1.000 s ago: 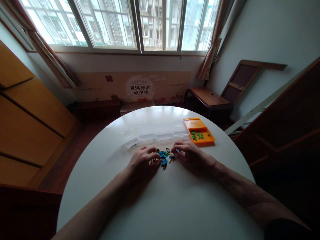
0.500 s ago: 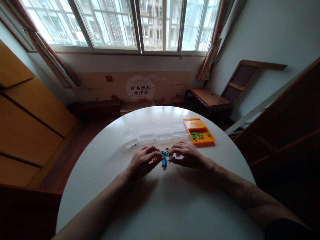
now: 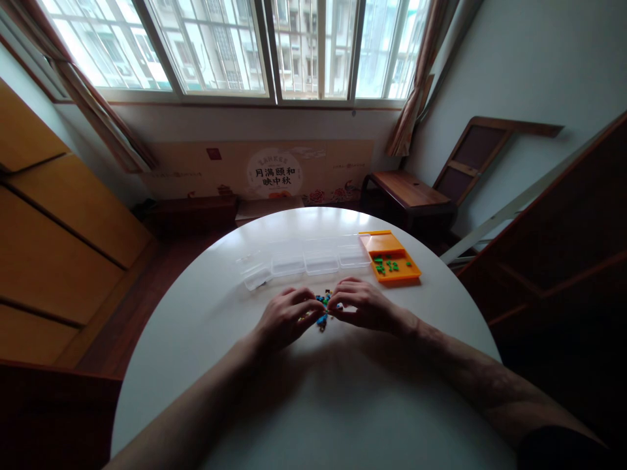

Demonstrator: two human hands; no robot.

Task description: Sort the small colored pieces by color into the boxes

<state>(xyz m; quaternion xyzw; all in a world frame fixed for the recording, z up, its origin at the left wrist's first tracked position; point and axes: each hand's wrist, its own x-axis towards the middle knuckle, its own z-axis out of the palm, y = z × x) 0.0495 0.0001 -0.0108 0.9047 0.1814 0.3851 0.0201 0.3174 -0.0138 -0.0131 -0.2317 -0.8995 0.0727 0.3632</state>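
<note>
Overhanging left hand (image 3: 284,318): grip narrow, knuckles raised, tips turned right; whether it holds anything, cannot tell.
Right hand (image 3: 365,305): grip narrow, tips close beside the left's; contents likewise cannot be told.
Bricks (image 3: 321,321): small loose heap, blue, green and others, on the table beneath and between the hands, partly hidden.
Table (image 3: 343,405): round, white; open surface spreads between the forearms; side edges well apart from both hands.
Boxes (image 3: 322,263): clear, in a row just beyond the bricks, leftmost askew; block the way forward.
Tray (image 3: 385,243): orange, at the row's right end, beyond the right hand; green bricks (image 3: 389,266) inside.
Bench (image 3: 406,189): wooden, past the far right edge.
Cabinet (image 3: 53,254): yellow, far left.
Banner (image 3: 220,170): below the window (image 3: 215,46).
</note>
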